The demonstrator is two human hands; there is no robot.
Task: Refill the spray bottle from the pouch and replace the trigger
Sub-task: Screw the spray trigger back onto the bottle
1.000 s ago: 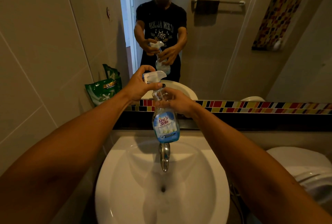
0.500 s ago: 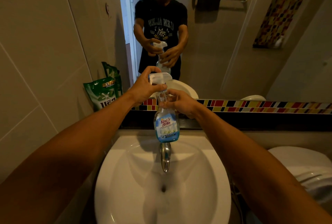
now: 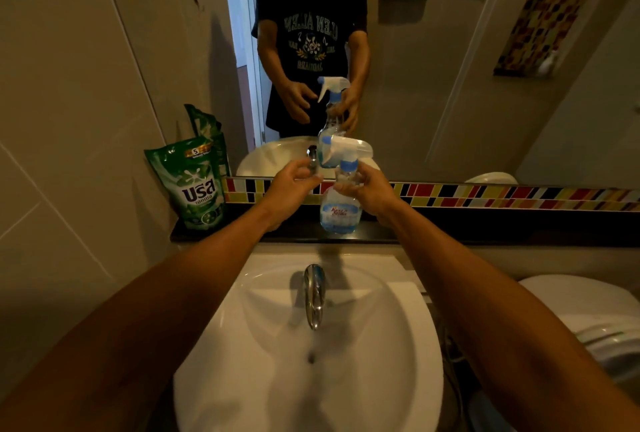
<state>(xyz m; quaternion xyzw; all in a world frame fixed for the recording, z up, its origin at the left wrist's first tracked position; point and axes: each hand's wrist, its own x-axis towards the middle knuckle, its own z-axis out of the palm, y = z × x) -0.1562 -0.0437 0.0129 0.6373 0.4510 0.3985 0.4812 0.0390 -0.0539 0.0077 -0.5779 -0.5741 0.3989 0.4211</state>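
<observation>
A clear spray bottle (image 3: 341, 211) with a blue label stands on the dark shelf (image 3: 485, 229) under the mirror. Its white trigger head (image 3: 349, 151) with a blue collar sits on the neck. My right hand (image 3: 367, 190) is wrapped around the bottle's neck and shoulder. My left hand (image 3: 294, 185) hovers just left of the bottle, fingers apart, holding nothing. A green refill pouch (image 3: 197, 185) stands upright at the shelf's left end against the wall.
Below the shelf, a white basin (image 3: 398, 362) holds a chrome tap (image 3: 313, 296). A white toilet (image 3: 595, 324) stands to the right. The mirror (image 3: 450, 67) reflects a person holding the bottle; a strip of coloured tiles runs beneath it.
The bottle went from above the basin to the shelf. My left hand came off the trigger head and opened. The view tilted down a little.
</observation>
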